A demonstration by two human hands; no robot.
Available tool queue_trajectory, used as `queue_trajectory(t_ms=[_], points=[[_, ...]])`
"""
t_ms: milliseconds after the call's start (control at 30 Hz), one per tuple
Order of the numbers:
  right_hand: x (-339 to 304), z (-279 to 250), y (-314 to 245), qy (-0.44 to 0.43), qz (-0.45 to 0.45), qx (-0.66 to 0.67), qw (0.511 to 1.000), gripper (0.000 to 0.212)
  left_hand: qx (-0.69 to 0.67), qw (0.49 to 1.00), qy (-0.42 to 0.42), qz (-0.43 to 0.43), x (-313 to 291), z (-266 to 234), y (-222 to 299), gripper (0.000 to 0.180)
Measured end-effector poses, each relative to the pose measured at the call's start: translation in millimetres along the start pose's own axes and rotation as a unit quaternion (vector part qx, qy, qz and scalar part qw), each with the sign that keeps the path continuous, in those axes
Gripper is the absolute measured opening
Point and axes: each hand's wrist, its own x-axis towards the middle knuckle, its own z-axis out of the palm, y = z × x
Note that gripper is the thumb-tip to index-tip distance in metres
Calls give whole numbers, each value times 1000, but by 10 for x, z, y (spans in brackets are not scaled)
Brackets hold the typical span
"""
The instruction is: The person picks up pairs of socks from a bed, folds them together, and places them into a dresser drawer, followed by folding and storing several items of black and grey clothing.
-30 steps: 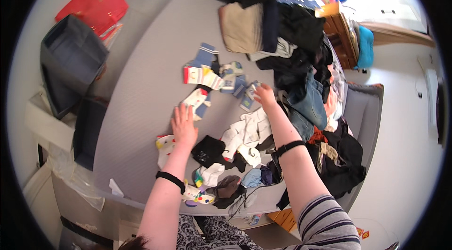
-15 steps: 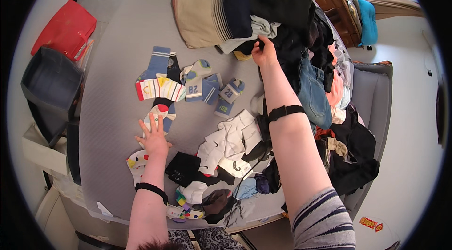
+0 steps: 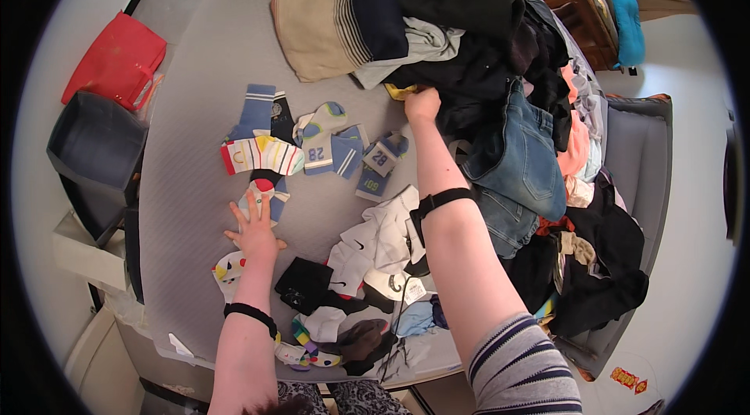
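My left hand (image 3: 256, 234) lies with spread fingers on a white sock with a red patch (image 3: 266, 184), partly covering it. Just beyond are a striped sock (image 3: 262, 155) and blue socks (image 3: 258, 106); a dotted sock (image 3: 229, 273) lies beside the wrist. My right hand (image 3: 423, 105) is closed at the edge of a yellow cloth (image 3: 400, 92) under the clothes pile; its fingertips are partly hidden. Between the hands lie grey-and-blue socks (image 3: 320, 134) and another grey-and-blue pair (image 3: 381, 155).
White socks (image 3: 373, 239), a black folded piece (image 3: 303, 286) and mixed socks (image 3: 363, 339) lie near me. A beige-and-navy garment (image 3: 316, 24), black clothes (image 3: 461, 1) and jeans (image 3: 519, 153) form a pile. A black cable (image 3: 398, 313) crosses the near socks. Left stand a red bag (image 3: 113, 59) and dark bin (image 3: 98, 149).
My right hand has moved down and slightly left, from the grey cloth to the yellow cloth, its fingers now curled in. The jeans are spread wider. My left hand stays on the sock.
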Motion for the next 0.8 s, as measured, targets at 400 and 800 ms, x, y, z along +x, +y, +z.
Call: queue_trajectory(t_ms=[400, 800], points=[[-1668, -539, -26, -453, 148, 432, 766, 17, -27, 999, 29, 18, 313, 16, 138, 102], [-2447, -1237, -45, -456, 114, 506, 723, 22, -785, 555, -172, 218, 45, 487, 468, 62]])
